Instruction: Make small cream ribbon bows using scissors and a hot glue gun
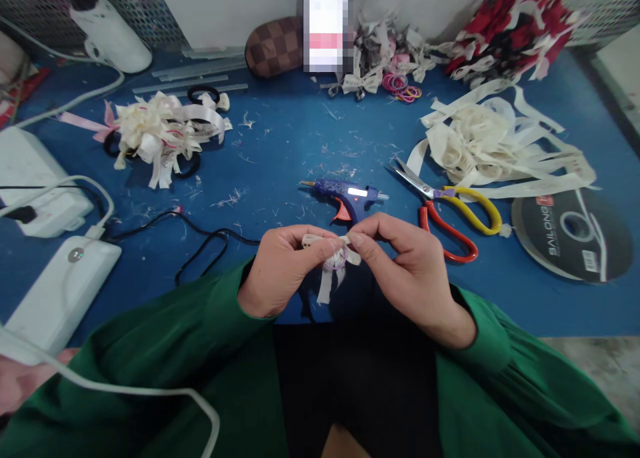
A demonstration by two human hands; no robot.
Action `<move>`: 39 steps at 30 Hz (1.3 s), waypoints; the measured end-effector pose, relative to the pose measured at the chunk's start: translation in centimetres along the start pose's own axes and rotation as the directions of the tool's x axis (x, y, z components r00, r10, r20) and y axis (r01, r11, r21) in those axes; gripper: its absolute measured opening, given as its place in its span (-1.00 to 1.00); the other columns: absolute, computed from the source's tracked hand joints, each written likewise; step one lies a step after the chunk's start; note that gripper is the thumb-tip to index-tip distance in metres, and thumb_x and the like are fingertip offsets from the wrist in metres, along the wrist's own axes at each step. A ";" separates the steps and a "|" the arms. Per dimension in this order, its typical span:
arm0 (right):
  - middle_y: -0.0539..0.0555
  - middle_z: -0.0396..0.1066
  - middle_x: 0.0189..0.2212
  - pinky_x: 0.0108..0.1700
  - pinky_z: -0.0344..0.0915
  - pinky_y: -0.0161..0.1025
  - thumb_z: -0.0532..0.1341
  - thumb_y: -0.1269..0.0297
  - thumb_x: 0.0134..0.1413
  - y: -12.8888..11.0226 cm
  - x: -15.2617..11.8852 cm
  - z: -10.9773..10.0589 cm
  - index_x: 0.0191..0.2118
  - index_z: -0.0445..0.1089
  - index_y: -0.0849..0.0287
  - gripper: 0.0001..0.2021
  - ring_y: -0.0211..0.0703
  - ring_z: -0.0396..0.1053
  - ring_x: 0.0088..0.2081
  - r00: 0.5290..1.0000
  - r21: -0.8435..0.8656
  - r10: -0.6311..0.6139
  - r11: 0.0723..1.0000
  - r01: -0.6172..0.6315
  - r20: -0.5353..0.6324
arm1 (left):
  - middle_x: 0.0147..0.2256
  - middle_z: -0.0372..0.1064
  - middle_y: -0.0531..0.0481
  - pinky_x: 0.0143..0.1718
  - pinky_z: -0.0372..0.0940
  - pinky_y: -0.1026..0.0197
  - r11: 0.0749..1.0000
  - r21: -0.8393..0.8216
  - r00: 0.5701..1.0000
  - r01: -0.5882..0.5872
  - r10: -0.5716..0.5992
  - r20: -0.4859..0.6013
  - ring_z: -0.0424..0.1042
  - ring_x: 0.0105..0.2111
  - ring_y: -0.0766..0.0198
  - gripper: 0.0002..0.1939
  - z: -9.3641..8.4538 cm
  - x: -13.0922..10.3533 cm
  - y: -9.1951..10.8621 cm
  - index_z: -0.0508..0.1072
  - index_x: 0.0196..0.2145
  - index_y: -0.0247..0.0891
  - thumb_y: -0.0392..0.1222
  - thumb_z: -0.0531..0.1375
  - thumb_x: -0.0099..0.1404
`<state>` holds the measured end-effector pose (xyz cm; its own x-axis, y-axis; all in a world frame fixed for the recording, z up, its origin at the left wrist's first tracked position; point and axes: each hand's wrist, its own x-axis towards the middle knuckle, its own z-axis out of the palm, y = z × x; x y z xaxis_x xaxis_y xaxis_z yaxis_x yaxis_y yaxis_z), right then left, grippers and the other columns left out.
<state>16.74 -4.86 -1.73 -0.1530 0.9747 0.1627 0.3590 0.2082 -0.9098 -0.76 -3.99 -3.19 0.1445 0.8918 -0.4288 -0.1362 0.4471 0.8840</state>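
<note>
A small white ribbon bow (333,276) with hanging tails and a thin purple band is pinched between both hands near the table's front edge. My left hand (287,261) grips its left side, thumb on top. My right hand (407,268) holds its upper right part between thumb and forefinger. Just beyond the hands lies a blue glue gun (345,193) with a red trigger, its nozzle pointing left and its handle partly hidden behind my right hand. Scissors (453,201) with yellow and red handles lie open to the right of the glue gun.
Loose cream ribbon (480,145) and a black ribbon spool (570,238) lie at the right. Finished-looking bows (160,131) are heaped at the left. A white power bank (60,298) and cables line the left edge. A checkered pouch (275,47) and a phone (327,25) stand at the back.
</note>
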 end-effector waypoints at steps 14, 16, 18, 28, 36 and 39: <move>-0.03 0.42 -0.47 -0.36 0.26 -0.26 0.18 0.43 0.29 0.4 -0.2 0.5 -0.38 0.36 0.11 -0.82 -0.24 0.38 -0.42 0.995 -0.138 -0.090 0.987 0.083 -0.043 | -0.58 0.48 0.02 -0.52 0.23 0.28 0.974 0.222 0.996 -0.034 0.014 0.089 0.33 -0.59 0.35 -0.86 -0.1 -0.2 0.8 0.64 -0.49 -0.27 -0.15 0.41 0.12; -0.03 0.42 -0.47 -0.36 0.27 -0.25 0.18 0.43 0.29 0.4 -0.1 0.3 -0.37 0.36 0.12 -0.82 -0.23 0.38 -0.42 0.995 -0.145 -0.094 0.985 0.090 -0.021 | -0.59 0.47 0.02 -0.53 0.21 0.29 0.971 0.238 0.997 -0.029 0.011 0.080 0.32 -0.59 0.36 -0.88 0.0 -0.2 0.9 0.64 -0.50 -0.27 -0.18 0.40 0.12; -0.01 0.44 -0.43 -0.30 0.29 -0.22 0.18 0.44 0.29 0.4 0.0 0.1 -0.33 0.39 0.12 -0.85 -0.21 0.40 -0.38 0.993 -0.162 -0.115 0.980 0.112 -0.012 | -0.59 0.47 0.03 -0.54 0.21 0.30 0.965 0.260 0.996 -0.022 0.000 0.087 0.31 -0.60 0.37 -0.90 0.3 -0.4 1.1 0.63 -0.51 -0.28 -0.22 0.39 0.11; 0.04 0.46 -0.31 -0.15 0.35 -0.13 0.29 0.35 0.25 0.4 0.2 0.7 -0.24 0.45 0.09 -0.98 -0.12 0.43 -0.22 0.955 -0.018 -0.213 0.975 0.221 0.205 | -0.62 0.33 0.09 -0.51 0.14 0.31 0.909 0.412 0.982 -0.063 -0.018 0.190 0.26 -0.54 0.35 -0.88 0.4 -0.8 0.9 0.49 -0.66 -0.30 -0.34 0.27 -0.01; 0.00 0.40 -0.36 -0.25 0.32 -0.22 0.24 0.39 0.28 0.4 0.2 0.6 -0.33 0.39 0.12 -0.89 -0.22 0.37 -0.32 0.986 0.051 -0.077 0.996 0.070 0.147 | -0.64 0.21 0.11 -0.52 0.08 0.30 0.910 0.410 0.984 -0.060 -0.015 0.179 0.17 -0.56 0.38 -0.81 0.4 -0.8 0.8 0.44 -0.67 -0.29 -0.28 0.25 0.05; 0.03 0.42 -0.33 -0.18 0.33 -0.17 0.29 0.36 0.23 0.4 0.2 0.7 -0.30 0.42 0.12 -0.93 -0.17 0.38 -0.26 0.964 0.015 -0.151 0.988 0.151 0.218 | -0.64 0.22 0.11 -0.51 0.08 0.30 0.909 0.416 0.982 -0.032 -0.049 0.184 0.18 -0.55 0.37 -0.87 0.2 -0.7 0.7 0.45 -0.66 -0.30 -0.33 0.23 0.00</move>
<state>16.25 -4.65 -2.35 -0.4022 0.8909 0.2109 0.3177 0.3519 -0.8805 -0.76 -4.36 -2.24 0.3284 0.8409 -0.4301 0.2792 0.3486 0.8947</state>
